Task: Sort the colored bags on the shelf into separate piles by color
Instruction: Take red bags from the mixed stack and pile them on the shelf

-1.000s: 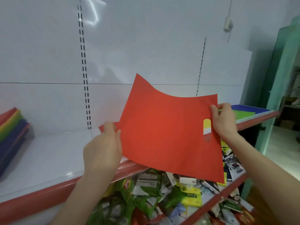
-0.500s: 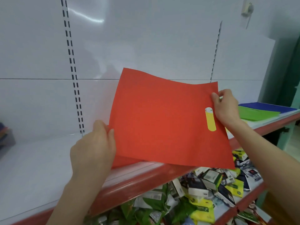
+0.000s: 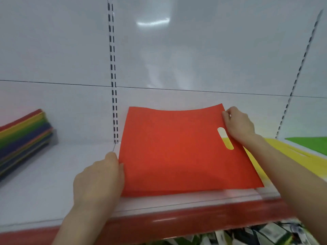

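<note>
A flat red bag (image 3: pixel 173 149) with an oval handle slot lies low over the white shelf (image 3: pixel 49 175), its far edge still curled up. Another red edge shows beneath its near side. My left hand (image 3: pixel 99 179) grips its left edge. My right hand (image 3: pixel 238 125) pinches the far right corner beside the slot. A mixed stack of red, yellow, green and blue bags (image 3: pixel 23 138) leans at the far left. A yellow bag (image 3: pixel 293 156) lies to the right, partly under the red one, and a green bag (image 3: pixel 309 144) lies beyond it.
The shelf has a red front rail (image 3: pixel 194 220) and a white back panel with slotted uprights (image 3: pixel 113 85). Below the rail, a lower shelf holds several small packaged goods (image 3: pixel 247 236).
Both hands lowered the red bag from upright in the air down onto the shelf. The view swung left, so the mixed stack is back in sight.
</note>
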`<state>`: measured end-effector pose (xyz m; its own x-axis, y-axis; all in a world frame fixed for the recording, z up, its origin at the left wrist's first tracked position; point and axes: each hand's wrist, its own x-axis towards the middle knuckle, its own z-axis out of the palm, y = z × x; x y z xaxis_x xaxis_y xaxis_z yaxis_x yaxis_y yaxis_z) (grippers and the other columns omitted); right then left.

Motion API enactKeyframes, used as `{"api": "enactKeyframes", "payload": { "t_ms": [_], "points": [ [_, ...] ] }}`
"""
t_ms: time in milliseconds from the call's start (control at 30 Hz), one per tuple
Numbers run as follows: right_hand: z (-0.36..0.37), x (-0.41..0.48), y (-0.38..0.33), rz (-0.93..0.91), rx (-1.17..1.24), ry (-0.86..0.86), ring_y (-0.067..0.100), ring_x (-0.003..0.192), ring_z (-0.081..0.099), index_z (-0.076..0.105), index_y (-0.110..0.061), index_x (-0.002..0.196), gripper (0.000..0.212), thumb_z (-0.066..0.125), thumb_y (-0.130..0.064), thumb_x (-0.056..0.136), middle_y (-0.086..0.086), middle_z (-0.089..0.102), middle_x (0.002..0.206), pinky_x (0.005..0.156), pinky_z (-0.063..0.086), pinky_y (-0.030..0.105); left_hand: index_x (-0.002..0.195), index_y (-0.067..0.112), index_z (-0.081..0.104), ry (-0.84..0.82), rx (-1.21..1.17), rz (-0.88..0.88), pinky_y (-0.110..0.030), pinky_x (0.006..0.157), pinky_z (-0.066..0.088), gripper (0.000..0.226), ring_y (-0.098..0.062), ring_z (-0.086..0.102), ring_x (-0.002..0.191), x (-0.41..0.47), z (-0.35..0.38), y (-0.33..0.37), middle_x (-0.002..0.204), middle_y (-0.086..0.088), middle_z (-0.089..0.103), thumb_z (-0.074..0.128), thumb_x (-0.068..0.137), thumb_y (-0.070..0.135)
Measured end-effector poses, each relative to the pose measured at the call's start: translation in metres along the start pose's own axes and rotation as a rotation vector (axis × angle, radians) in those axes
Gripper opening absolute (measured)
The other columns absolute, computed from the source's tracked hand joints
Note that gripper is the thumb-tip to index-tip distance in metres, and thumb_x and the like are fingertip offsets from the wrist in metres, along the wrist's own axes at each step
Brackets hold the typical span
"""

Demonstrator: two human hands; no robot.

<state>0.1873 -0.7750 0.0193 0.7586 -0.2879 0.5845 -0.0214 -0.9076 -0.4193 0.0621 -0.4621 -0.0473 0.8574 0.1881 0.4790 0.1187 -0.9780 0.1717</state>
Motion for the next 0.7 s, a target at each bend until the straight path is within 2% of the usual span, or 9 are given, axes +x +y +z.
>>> {"api": "enactKeyframes", "payload": {
  "t_ms": [100, 200, 433, 567, 700],
  "points": [
    [0.019, 0.006, 0.004, -0.070, -0.061, -0.069, 0.038, 0.101, 0.055, 0.051, -0.003, 0.110, 0.036, 0.030, -0.031, 0.101, 0.021, 0.061, 0.109, 0.073, 0.036, 0.037, 0.093, 0.021, 0.037, -0.066, 0.089, -0.045, -0.029, 0.068, 0.036, 0.021, -0.024, 0.058, 0.098, -0.004, 0.002, 0.004, 0.104, -0.001, 0.060, 0.029, 0.098, 0.040],
    [0.037, 0.006, 0.007, -0.129, -0.124, -0.136, 0.039, 0.100, 0.056, 0.050, -0.002, 0.108, 0.034, 0.029, -0.028, 0.101, 0.023, 0.060, 0.108, 0.073, 0.038, 0.038, 0.104, 0.021, 0.046, -0.093, 0.165, -0.070, -0.028, 0.075, 0.040, 0.024, -0.023, 0.057, 0.103, -0.009, 0.005, 0.009, 0.110, -0.001, 0.058, 0.031, 0.098, 0.039],
    [0.057, 0.003, 0.013, -0.136, -0.273, -0.328, 0.035, 0.113, 0.054, 0.054, -0.002, 0.115, 0.030, 0.036, -0.018, 0.096, 0.021, 0.056, 0.123, 0.087, 0.042, 0.035, 0.108, 0.020, 0.051, -0.115, 0.273, -0.102, -0.025, 0.076, 0.039, 0.025, -0.022, 0.056, 0.105, -0.011, 0.006, 0.019, 0.113, 0.000, 0.058, 0.032, 0.098, 0.034],
    [0.060, 0.000, 0.021, -0.135, -0.349, -0.379, 0.032, 0.113, 0.054, 0.054, -0.005, 0.115, 0.029, 0.036, -0.016, 0.095, 0.016, 0.056, 0.124, 0.085, 0.041, 0.031, 0.108, 0.020, 0.052, -0.145, 0.300, -0.105, -0.024, 0.070, 0.032, 0.021, -0.020, 0.056, 0.105, -0.009, 0.008, 0.022, 0.113, 0.001, 0.057, 0.036, 0.098, 0.029],
    [0.063, -0.005, 0.023, -0.197, -0.452, -0.404, 0.031, 0.115, 0.054, 0.054, -0.006, 0.117, 0.030, 0.038, -0.020, 0.096, 0.014, 0.056, 0.126, 0.086, 0.042, 0.031, 0.108, 0.020, 0.051, -0.152, 0.313, -0.066, -0.024, 0.071, 0.031, 0.022, -0.020, 0.055, 0.107, -0.005, 0.009, 0.019, 0.115, 0.001, 0.056, 0.035, 0.098, 0.032]
  ]
}}
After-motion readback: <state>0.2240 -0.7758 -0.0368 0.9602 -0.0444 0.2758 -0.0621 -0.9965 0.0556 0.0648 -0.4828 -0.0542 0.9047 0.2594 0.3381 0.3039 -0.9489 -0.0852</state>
